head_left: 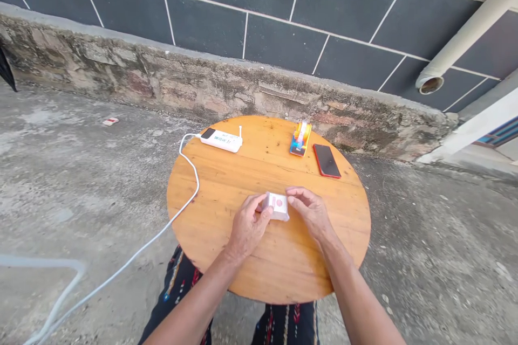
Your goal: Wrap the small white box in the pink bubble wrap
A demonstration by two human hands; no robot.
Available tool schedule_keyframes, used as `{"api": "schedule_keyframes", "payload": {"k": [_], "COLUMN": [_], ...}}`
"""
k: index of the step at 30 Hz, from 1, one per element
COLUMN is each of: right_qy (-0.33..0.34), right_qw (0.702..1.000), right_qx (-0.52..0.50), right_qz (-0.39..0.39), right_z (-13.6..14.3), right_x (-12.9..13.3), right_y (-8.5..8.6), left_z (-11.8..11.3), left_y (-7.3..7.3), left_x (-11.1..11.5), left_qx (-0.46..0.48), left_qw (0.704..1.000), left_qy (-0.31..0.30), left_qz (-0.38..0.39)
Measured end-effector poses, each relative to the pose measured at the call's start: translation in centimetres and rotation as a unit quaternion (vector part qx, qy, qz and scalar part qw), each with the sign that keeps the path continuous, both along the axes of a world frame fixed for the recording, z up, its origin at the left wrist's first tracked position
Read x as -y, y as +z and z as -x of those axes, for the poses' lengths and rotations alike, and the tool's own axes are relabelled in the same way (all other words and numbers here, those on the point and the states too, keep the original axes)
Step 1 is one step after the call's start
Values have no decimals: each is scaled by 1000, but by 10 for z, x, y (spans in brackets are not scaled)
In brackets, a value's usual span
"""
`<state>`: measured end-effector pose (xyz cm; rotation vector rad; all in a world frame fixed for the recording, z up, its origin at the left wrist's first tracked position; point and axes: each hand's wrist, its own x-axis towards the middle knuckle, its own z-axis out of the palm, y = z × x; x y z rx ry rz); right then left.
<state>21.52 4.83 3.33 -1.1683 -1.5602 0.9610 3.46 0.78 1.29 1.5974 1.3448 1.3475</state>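
Left hand (246,229) pinches small film-wrapped box (278,205) by its left side; right hand (312,214) at its right edge, thumb and finger nearly together, contact can't tell. Box sits over the middle of round wooden table (283,275). Probably light, stiffish, wrap slippery; best held by opposite sides. Farther right: phone (327,160), then tape dispenser (300,140).

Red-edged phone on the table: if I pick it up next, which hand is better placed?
Probably your right hand: the red-edged phone lies beyond it, on the table's right side. Your left hand is farther away, its grip on the small box.
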Motion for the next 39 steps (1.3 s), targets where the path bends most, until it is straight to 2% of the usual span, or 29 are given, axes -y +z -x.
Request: {"api": "schedule_keyframes", "payload": {"k": [4,9,16,24,33,39], "right_qy": [64,88,68,57,4,-9], "right_qw": [996,990,987,987,987,986], "right_qx": [64,109,129,148,158,167], "right_qz": [-10,-35,-60,-39,-17,-27], "right_z": [7,14,19,22,26,28], "right_x": [-10,-18,-23,-19,-23,-25], "right_y": [18,17,14,21,15,24], "left_z": [0,-1,-1,-1,-4,-3], "left_y": [0,-1,-2,-1,-1,-2], "left_x": [-1,-3,-3,-2,-3,1], "left_qx": [-9,-16,-15,-14,-26,-41], "left_qw": [1000,1000,1000,1000,1000,999], "left_qy": [-8,-2,-4,-5,11,14], "left_qz": [-3,-4,-12,-9,-9,-12]}}
